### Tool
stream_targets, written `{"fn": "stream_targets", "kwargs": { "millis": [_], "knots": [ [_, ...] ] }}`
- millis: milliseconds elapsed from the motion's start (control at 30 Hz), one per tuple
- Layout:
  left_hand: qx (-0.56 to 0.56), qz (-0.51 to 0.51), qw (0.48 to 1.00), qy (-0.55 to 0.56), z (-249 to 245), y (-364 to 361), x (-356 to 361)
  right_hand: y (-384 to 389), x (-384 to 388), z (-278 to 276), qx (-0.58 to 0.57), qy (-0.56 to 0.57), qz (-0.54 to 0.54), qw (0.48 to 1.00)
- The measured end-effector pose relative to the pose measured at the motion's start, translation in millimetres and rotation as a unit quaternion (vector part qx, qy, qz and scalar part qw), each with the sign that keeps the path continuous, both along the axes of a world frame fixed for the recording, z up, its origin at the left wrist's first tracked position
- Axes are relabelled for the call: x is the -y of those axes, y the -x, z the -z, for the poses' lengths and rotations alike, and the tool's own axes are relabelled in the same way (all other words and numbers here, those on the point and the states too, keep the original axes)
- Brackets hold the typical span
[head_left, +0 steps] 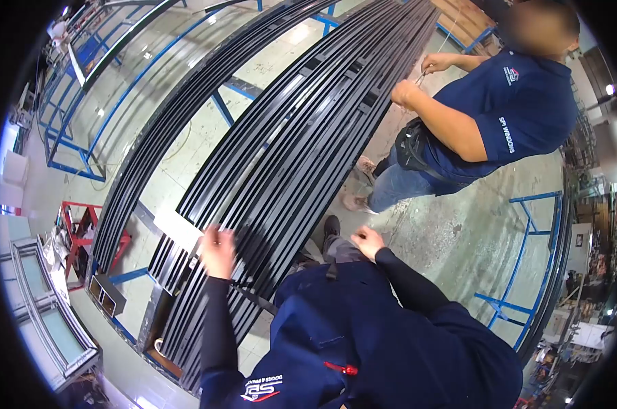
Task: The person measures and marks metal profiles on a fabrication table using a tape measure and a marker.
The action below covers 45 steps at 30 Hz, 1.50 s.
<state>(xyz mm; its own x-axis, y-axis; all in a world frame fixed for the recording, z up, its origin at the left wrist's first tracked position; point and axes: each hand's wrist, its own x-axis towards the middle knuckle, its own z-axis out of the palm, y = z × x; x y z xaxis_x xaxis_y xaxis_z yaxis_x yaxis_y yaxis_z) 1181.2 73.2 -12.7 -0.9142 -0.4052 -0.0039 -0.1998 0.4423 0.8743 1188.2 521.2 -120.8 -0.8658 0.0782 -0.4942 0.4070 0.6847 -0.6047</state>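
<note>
Navy work jacket [390,341], white-and-red logo [262,390], red tab [340,369]; long dark sleeves [216,320] end at left grip [217,251] and right grip [368,242].

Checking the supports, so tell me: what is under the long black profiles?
Blue frame bars cross beneath the black profiles, with pale concrete floor showing through the gaps. Where the bars meet the profiles, and the floor directly below them, is covered.

Left hand [217,251] forward, right hand [368,242] fisted
</note>
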Motion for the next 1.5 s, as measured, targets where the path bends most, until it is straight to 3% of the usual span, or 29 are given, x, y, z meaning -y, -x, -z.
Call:
{"fn": "stream_targets", "kwargs": {
  "millis": [33, 67, 133, 233, 333, 500, 700, 733, 800, 867, 1033, 1167, 1333, 1400, 1500],
  "knots": [
    [-0.001, 0.063, 0.99, 0.125, -3, -5, -41, 16, 13, -12, -0.015, 0.02, -0.011, 1.0],
    [-0.014, 0.146, 0.98, 0.136, 17, -11, -67, 33, 25, -26, -0.03, 0.038, -0.022, 0.999],
    [0.002, 0.208, 0.955, 0.213, 26, -15, -120, 61, 36, -39, -0.056, 0.031, -0.062, 0.996],
    [0.077, 0.204, 0.906, 0.362, 40, -15, -161, 92, 41, -55, -0.208, -0.053, -0.156, 0.964],
    [0.082, 0.173, 0.898, 0.396, 54, -16, -170, 123, 36, -83, -0.299, -0.083, -0.232, 0.922],
    [0.096, 0.137, 0.923, 0.347, 46, 4, -198, 186, -3, -83, -0.336, -0.069, -0.283, 0.896],
    [-0.055, 0.136, 0.939, 0.311, 70, 101, -289, 243, -76, -55, -0.366, -0.033, -0.26, 0.893],
    [-0.043, 0.131, 0.947, 0.291, 74, 119, -310, 251, -89, -47, -0.366, -0.018, -0.236, 0.9],
    [0.02, 0.067, 0.921, 0.383, 63, 150, -352, 263, -112, -26, -0.3, -0.042, -0.114, 0.946],
    [0.059, 0.016, 0.917, 0.395, 63, 177, -376, 278, -148, 4, -0.282, -0.03, -0.03, 0.959],
    [0.129, -0.035, 0.913, 0.386, 63, 207, -381, 303, -243, 16, -0.179, -0.105, -0.18, 0.962],
    [0.093, -0.003, 0.925, 0.369, 68, 211, -373, 330, -247, 11, -0.243, -0.063, -0.216, 0.944],
    [0.123, 0.043, 0.937, 0.324, 52, 217, -369, 370, -207, -42, -0.395, 0.028, -0.295, 0.87],
    [0.155, 0.052, 0.933, 0.321, 42, 221, -370, 384, -194, -60, -0.447, 0.027, -0.346, 0.825],
    [0.177, 0.064, 0.931, 0.314, 34, 223, -364, 398, -176, -69, -0.433, -0.025, -0.429, 0.793]
  ]
}}
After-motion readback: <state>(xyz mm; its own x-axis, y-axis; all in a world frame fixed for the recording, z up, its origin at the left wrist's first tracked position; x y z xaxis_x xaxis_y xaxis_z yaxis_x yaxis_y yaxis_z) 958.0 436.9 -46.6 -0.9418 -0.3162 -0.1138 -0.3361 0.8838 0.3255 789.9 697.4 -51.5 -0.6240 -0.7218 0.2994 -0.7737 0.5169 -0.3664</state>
